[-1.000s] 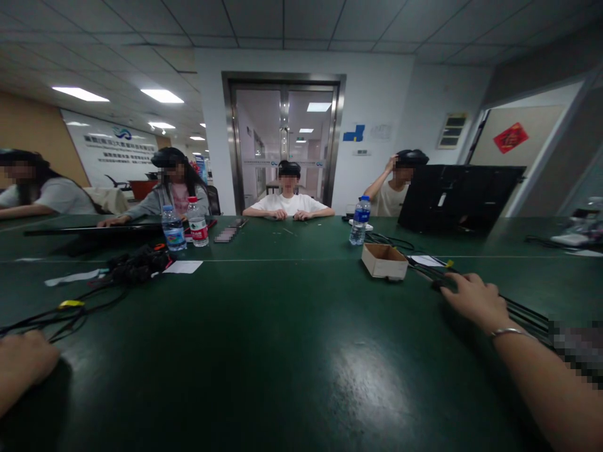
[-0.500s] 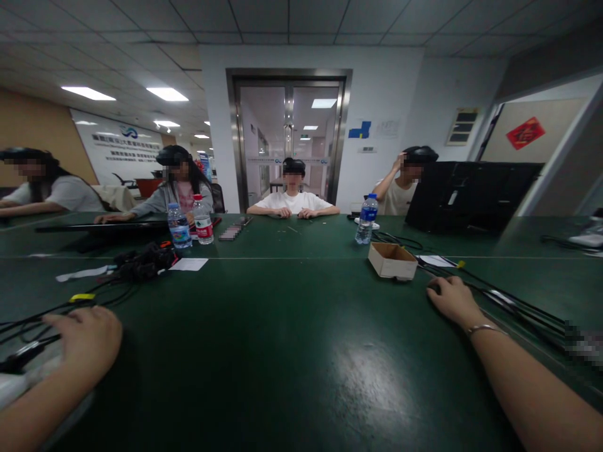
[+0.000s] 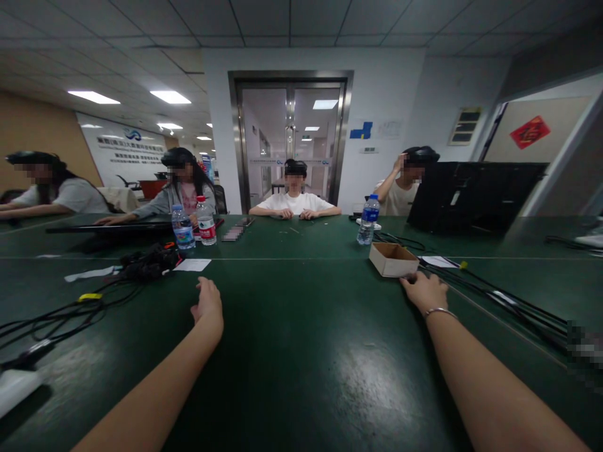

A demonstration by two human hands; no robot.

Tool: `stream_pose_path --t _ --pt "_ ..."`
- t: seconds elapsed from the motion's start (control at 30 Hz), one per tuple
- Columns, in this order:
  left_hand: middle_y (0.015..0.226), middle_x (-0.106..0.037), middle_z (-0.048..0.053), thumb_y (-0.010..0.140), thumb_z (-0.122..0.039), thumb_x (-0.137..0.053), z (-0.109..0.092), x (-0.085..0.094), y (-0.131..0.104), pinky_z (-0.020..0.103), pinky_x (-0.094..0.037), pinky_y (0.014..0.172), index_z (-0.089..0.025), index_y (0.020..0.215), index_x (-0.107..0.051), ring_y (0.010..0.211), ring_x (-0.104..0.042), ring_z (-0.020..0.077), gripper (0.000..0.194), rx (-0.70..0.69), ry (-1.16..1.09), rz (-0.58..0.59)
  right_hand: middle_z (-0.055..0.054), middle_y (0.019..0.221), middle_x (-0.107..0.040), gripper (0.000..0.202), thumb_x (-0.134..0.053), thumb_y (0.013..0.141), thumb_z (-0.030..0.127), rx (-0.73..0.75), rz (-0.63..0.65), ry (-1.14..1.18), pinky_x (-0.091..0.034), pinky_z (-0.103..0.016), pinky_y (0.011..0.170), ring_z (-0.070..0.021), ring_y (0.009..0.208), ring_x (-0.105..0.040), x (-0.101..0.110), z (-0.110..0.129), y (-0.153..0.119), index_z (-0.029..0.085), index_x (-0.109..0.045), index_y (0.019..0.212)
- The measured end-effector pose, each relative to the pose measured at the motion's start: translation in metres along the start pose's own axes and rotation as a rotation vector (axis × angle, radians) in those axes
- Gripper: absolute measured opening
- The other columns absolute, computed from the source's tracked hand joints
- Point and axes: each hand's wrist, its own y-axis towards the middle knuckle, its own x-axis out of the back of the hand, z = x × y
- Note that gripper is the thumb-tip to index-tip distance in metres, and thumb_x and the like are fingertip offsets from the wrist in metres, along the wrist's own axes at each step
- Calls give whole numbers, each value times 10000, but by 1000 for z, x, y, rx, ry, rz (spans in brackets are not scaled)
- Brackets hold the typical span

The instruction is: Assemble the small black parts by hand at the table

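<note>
The box (image 3: pixel 387 268), just nearer me than the bottle (image 3: pixel 368 221), looks light and stiff, best pinched by its sides. My left hand (image 3: pixel 208 304) is loosely open; whether my right hand (image 3: pixel 426 291) grips anything, I can't tell.

We face metal-framed glass double doors (image 3: pixel 264 125) in a white wall (image 3: pixel 386 75). Rectangular light panels (image 3: pixel 170 96) glow in the tiled ceiling (image 3: pixel 264 25) at left; a red paper diamond (image 3: pixel 530 132) hangs at right.

Bright ceiling lights (image 3: pixel 170 97) leave the scene dim, glare whitens the green tabletop (image 3: pixel 292 333), and edges look stretched.
</note>
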Motion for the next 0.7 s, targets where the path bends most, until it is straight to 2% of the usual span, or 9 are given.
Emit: stream_pose_path --t 0.07,0.13,0.27,0.37,0.43,0.57,0.63,0.7 --pt "982 -667 178 615 -191 -699 4 -4 4 654 -154 1053 -155 857 -703 1170 -473 441 245 18 289 123 -219 1153 -525 471 -427 870 465 21 25 11 -429 -427 835 -354 1107 -514 4 -2 -2 123 -623 1130" --pt "985 -670 172 615 -224 -718 6 -5 6 668 -198 1024 -168 858 -707 1150 -487 445 250 13 461 212 -201 1121 -544 442 -442 873 442 40 32 18 -439 -396 827 -321 1046 -556 7 1 -9 120 -628 1113" --pt "995 -661 191 626 -219 -727 -9 2 6 677 -217 995 -174 842 -712 1169 -459 460 220 -43 452 246 -174 1060 -584 315 -470 878 334 200 47 53 -438 -346 832 -273 978 -581 12 26 -39 107 -645 1009" --pt "1083 -631 217 629 -143 -702 -39 9 1 615 -290 970 -157 900 -708 1157 -464 443 271 -126 335 191 -140 1045 -586 233 -481 880 291 367 68 150 -429 -320 850 -236 948 -580 11 60 -72 136 -635 963" --pt "1148 -604 214 678 -155 -658 -65 11 -3 550 -352 935 -161 1000 -688 1128 -489 406 324 -167 137 124 -118 1012 -586 196 -495 876 278 459 99 225 -428 -310 851 -223 948 -574 10 87 -96 155 -625 959" --pt "1226 -584 119 854 -392 -471 -112 5 -7 512 -361 945 -274 1166 -600 1132 -499 328 358 -156 -475 41 -93 1028 -590 173 -540 856 262 679 231 409 -430 -306 873 -207 965 -557 6 140 -141 179 -615 987" --pt "1242 -580 82 896 -466 -358 -126 1 -7 510 -331 978 -304 1196 -569 1154 -483 305 402 -116 -548 49 -87 1036 -594 175 -558 842 237 780 271 473 -427 -306 890 -201 976 -552 5 159 -159 179 -615 998" --pt "1242 -577 58 909 -495 -299 -131 -1 -7 499 -322 981 -323 1168 -584 1158 -476 294 422 -111 -512 80 -93 1052 -595 205 -550 841 200 843 277 505 -420 -306 914 -198 994 -545 5 172 -170 169 -609 1035"
